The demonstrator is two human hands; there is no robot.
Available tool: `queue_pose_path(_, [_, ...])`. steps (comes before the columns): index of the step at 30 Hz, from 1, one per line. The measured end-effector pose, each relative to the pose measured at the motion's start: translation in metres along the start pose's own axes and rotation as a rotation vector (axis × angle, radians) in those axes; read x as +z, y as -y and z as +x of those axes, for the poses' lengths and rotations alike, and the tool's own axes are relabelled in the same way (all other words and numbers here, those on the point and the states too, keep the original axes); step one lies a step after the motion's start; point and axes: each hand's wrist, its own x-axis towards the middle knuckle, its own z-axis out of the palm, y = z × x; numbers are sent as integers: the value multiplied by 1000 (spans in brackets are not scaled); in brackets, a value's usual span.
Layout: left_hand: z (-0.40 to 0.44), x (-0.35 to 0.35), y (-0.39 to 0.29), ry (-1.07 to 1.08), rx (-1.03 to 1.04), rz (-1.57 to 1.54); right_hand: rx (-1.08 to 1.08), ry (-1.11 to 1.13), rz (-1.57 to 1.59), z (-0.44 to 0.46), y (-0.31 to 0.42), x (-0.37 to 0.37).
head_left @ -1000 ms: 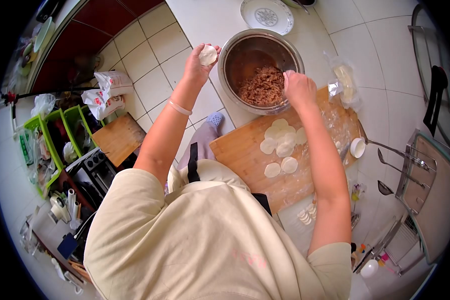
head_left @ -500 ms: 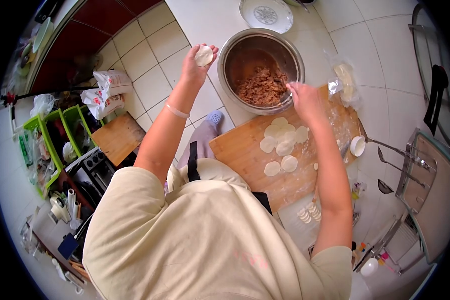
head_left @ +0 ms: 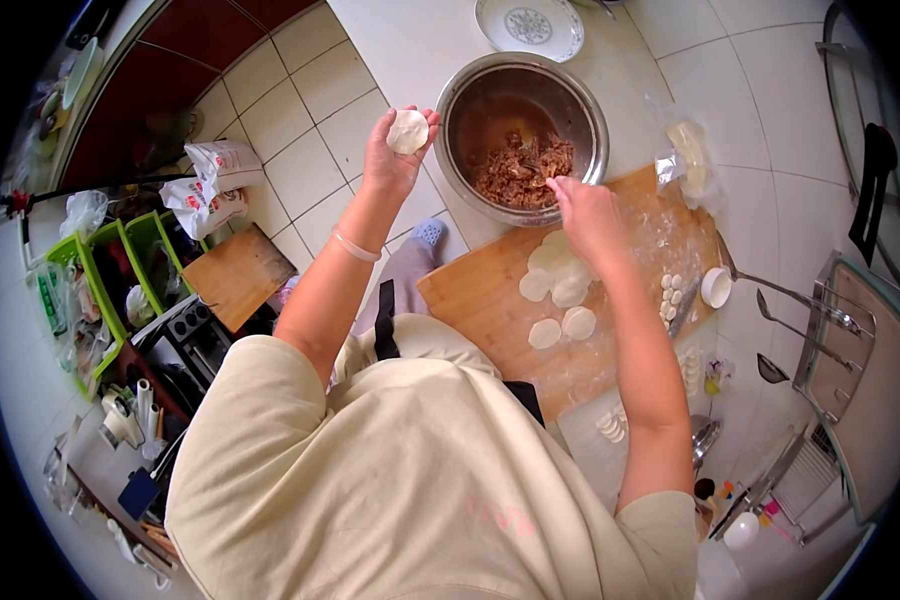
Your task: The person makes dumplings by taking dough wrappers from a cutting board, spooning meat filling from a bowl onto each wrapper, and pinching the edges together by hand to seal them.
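Moved leftward since the earlier frame, the right hand (head_left: 587, 212) is pinched around a barely visible utensil (head_left: 543, 179) in meat filling (head_left: 502, 178) just ahead. On the open left hand (head_left: 390, 168) a round wrapper (head_left: 408, 132) is borne, just left of the metal bowl (head_left: 454, 176). Below the right hand, more wrappers (head_left: 545, 334) are spread on a board (head_left: 475, 290).

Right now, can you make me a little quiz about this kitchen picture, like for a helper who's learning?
1. Which hand has a dough circle lying on its palm?
2. True or false: the brown filling is inside the metal bowl.
3. Fill in the blank: more dough circles lie on the wooden ____.

Key:
1. The left hand.
2. True.
3. Board.
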Motion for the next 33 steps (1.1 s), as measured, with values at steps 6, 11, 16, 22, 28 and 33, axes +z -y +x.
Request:
queue_pose_path(6, [-1,2,-1,-9,-3,18,-81,-285,33,35,0,21])
queue_pose_path(11, [2,-3,-1,33,-2,26,-127,-55,31,1,2,25])
queue_pose_path(16, [-3,2,-1,12,7,31,-66,-118,74,25,18,3])
queue_pose_path(22, [-4,5,-4,6,10,54,48,-324,148,85,20,50])
queue_pose_path(28, [1,-1,-1,35,7,61,-98,-229,201,65,32,58])
queue_pose_path(33, [0,2,-2,18,27,93,-210,-45,58,32,34,47])
